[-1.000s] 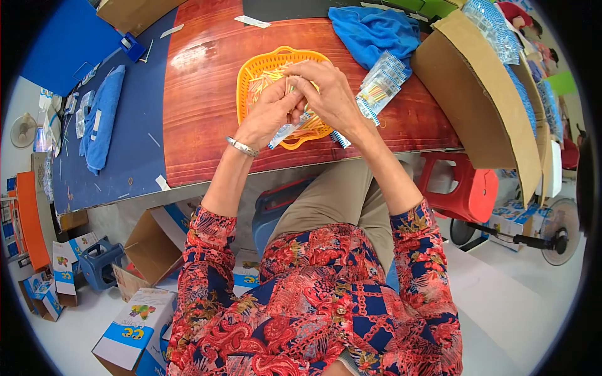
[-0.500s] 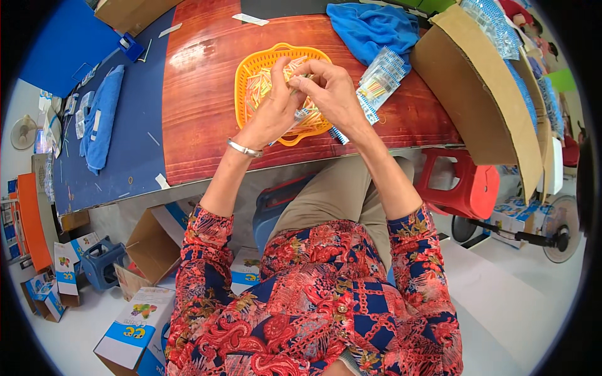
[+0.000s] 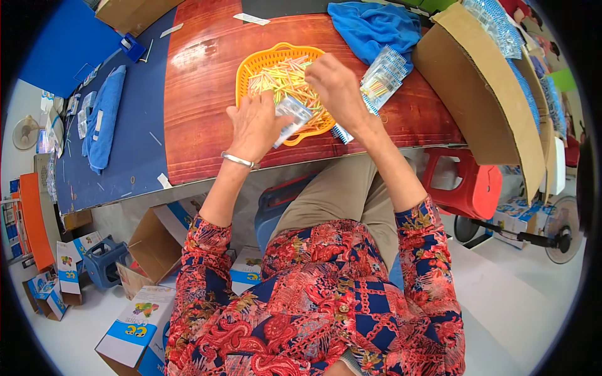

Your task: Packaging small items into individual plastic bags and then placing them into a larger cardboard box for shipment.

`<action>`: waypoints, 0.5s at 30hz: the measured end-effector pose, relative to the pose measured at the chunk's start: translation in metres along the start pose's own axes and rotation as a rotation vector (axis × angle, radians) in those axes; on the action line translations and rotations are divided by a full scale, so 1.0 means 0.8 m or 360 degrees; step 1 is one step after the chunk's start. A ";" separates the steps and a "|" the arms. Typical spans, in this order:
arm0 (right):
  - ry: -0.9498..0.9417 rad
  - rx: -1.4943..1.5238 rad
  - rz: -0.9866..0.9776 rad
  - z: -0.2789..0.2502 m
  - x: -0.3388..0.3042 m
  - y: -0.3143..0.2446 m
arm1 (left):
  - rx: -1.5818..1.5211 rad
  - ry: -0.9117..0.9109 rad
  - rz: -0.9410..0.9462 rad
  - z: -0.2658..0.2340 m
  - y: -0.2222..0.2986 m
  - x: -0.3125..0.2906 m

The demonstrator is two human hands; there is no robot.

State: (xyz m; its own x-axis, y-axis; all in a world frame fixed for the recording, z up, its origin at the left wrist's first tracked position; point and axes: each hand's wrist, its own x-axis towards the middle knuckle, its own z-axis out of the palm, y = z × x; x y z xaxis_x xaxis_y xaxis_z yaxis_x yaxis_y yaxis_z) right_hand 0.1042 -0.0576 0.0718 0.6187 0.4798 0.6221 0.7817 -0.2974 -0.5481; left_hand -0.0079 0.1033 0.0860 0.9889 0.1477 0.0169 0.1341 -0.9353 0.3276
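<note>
An orange plastic basket (image 3: 242, 80) holds a heap of thin yellow, green and pink sticks (image 3: 285, 80). At its near left side is my left hand (image 3: 254, 125), with a clear plastic packet (image 3: 293, 116) with blue print under its thumb. That packet slants across the basket's near rim, and its hidden edge keeps part of the grip from view. My right hand (image 3: 338, 88) hovers over the basket's right side. Its fingers are curled in; whatever they may hold is hidden. Right of this hand lies a strip of clear packets (image 3: 382, 78) with similar sticks inside.
A blue cloth (image 3: 376, 28) lies behind the packets, and a tall cardboard box (image 3: 476, 81) stands at the right. Another blue cloth (image 3: 103, 119) rests on the dark mat (image 3: 135, 144) at the left. Below the table edge is a red stool (image 3: 461, 182).
My hands, which were together over the basket, have moved apart. The left came down and left with the packet; the right stayed at the right side and curled its fingers.
</note>
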 end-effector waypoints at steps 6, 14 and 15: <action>-0.0228 -0.0043 0.0011 0.012 -0.022 0.005 | -0.0360 0.0166 0.0042 0.020 -0.017 0.008; 0.0266 0.0307 0.0431 -0.020 -0.013 -0.011 | -0.1509 0.0284 -0.0127 0.045 -0.021 0.023; 0.0356 0.0381 0.0482 -0.025 -0.010 -0.014 | -0.1542 0.0288 -0.0117 0.046 -0.019 0.022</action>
State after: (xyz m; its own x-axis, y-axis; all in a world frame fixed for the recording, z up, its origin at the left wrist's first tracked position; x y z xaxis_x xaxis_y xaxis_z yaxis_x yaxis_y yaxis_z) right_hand 0.0916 -0.0745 0.0842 0.8392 0.2023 0.5047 0.5389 -0.1849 -0.8218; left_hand 0.0101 0.1086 0.0461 0.9446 0.3176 0.0833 0.0044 -0.2658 0.9640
